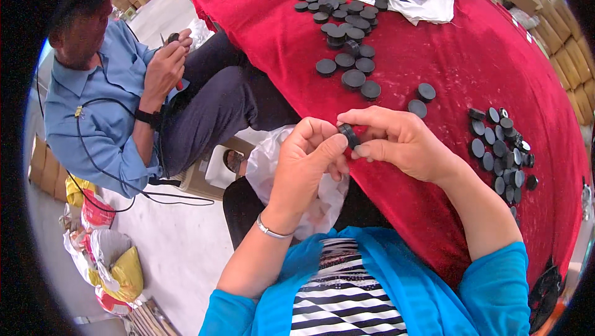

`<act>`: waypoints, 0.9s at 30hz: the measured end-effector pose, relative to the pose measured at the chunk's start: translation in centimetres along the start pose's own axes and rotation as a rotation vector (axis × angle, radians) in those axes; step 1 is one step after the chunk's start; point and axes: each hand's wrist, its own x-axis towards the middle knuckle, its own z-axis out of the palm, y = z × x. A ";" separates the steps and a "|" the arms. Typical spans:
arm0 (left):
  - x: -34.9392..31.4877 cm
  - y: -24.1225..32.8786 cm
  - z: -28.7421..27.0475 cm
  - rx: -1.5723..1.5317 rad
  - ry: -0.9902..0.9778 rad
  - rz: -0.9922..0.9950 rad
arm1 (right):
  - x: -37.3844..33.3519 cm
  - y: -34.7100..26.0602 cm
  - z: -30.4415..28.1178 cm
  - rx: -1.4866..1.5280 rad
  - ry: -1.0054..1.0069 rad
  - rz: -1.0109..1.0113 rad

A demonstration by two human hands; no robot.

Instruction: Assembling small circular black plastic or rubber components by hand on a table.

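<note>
A small black round cap (349, 136) is held on edge between my two hands, just off the near edge of the red-covered table (452, 45). My left hand (312, 156) is closed, its thumb and fingers pinching the cap from the left. From the other side, my right hand (400, 143) grips the cap's rim between thumb and fingers. Two loose caps (418, 108) lie on the cloth just beyond my right hand. Farther up, many similar black caps (353, 79) spread toward a white sack (427, 1). Another cluster of caps (499, 150) lies to the right of my right forearm.
On the left sits a person in a blue shirt (102, 97), holding a small dark piece in both hands. A white plastic bag (266, 156) rests by my lap. Filled bags (124, 274) stand on the floor at the lower left. Cardboard boxes (558, 39) are stacked at the far right.
</note>
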 end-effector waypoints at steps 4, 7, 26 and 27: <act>-0.1 0.1 0.1 0.004 0.038 -0.022 | 0.0 -0.2 0.2 -0.054 -0.017 -0.054; -0.3 0.3 0.3 -0.082 0.073 -0.067 | -0.1 -0.5 0.3 -0.037 -0.028 -0.013; -1.8 0.6 0.1 -0.269 -0.043 -0.074 | -0.2 -0.4 1.5 0.052 -0.029 -0.127; -2.0 0.8 0.5 -0.267 -0.043 -0.074 | -0.3 -0.5 1.5 0.053 -0.028 -0.128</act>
